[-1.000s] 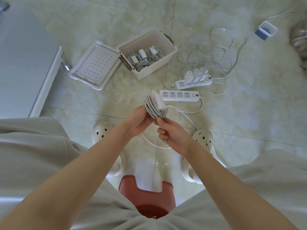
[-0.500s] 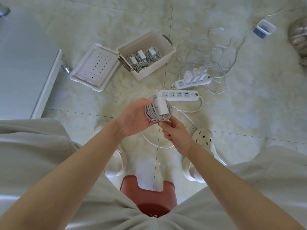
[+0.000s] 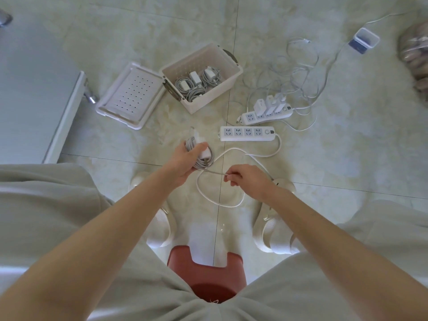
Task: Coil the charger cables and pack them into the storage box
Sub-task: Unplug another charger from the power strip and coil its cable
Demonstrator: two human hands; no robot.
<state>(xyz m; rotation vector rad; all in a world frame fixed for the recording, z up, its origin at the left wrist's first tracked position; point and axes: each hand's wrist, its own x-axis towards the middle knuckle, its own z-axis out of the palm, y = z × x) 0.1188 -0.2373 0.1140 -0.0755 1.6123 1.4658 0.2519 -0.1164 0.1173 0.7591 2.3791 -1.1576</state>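
Looped grey cable (image 3: pixel 190 145), boxy white charger (image 3: pixel 205 154)

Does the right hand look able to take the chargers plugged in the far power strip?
Probably not yet: the right hand pinches the cable end of the coil that the left hand grips. Otherwise nothing blocks the plugged chargers.

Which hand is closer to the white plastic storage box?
Left. The left hand is just in front of the white plastic storage box; the right hand is further back and rightward.
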